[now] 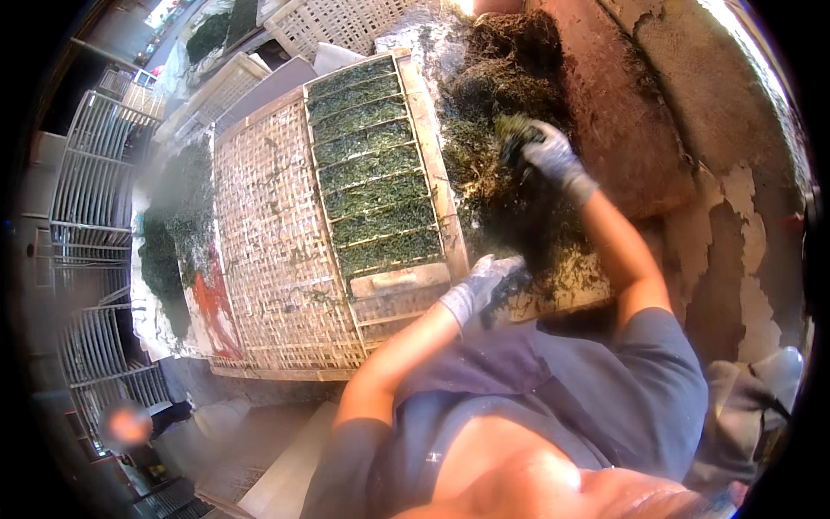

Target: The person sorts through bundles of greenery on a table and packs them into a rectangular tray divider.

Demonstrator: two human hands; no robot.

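Observation:
My right hand (pixel 553 151), in a pale glove, is closed round a yellow-green clump of stringy plant matter (pixel 516 130) above a dark heap. The clump is smeared by motion. Nearer to me, my gloved left hand (pixel 489 275) is at the near edge of the heap, beside the frame's corner; its fingers are partly hidden against dark material. The heap of dark, shredded plant matter (pixel 506 82) stretches away from me. Left of it, a wooden divider frame (pixel 432 169) lies on a woven bamboo tray (pixel 272 216). Several of its slots hold green shreds (pixel 376 164); a flat wooden strip (pixel 402 278) crosses its near end.
More dark green shreds (pixel 177 225) lie at the tray's left. Metal racks (pixel 99 182) stand at the far left, and another woven tray (pixel 333 30) leans at the back. A reddish board (pixel 618 112) borders the heap on the right, by a peeling wall (pixel 743 251).

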